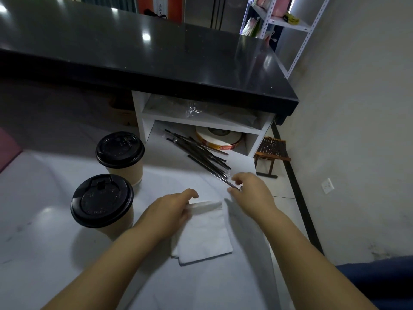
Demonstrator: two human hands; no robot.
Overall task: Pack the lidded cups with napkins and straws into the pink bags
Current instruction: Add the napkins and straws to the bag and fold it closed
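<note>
napkins [205, 238] by the worktop's [55, 253] right edge: left hand [169, 209] pinched the top one, right hand [251, 193] pinched a wrapped straw [220, 176]; gathering supplies, both likely needed lifting next.

A glossy black counter [156, 52] catches bright reflections above a white work table [44, 242] and a white cubby shelf [254, 130]. A wooden stool [272, 151] stands on the tiled floor [287, 195] beside a beige wall [357, 108] with a socket [327, 186].

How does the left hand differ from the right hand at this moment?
The left hand pinches the top napkin; the right hand pinches a straw. The left hand is beside the near cup, the right hand by the edge of the table. Both reach forward over the table.
</note>
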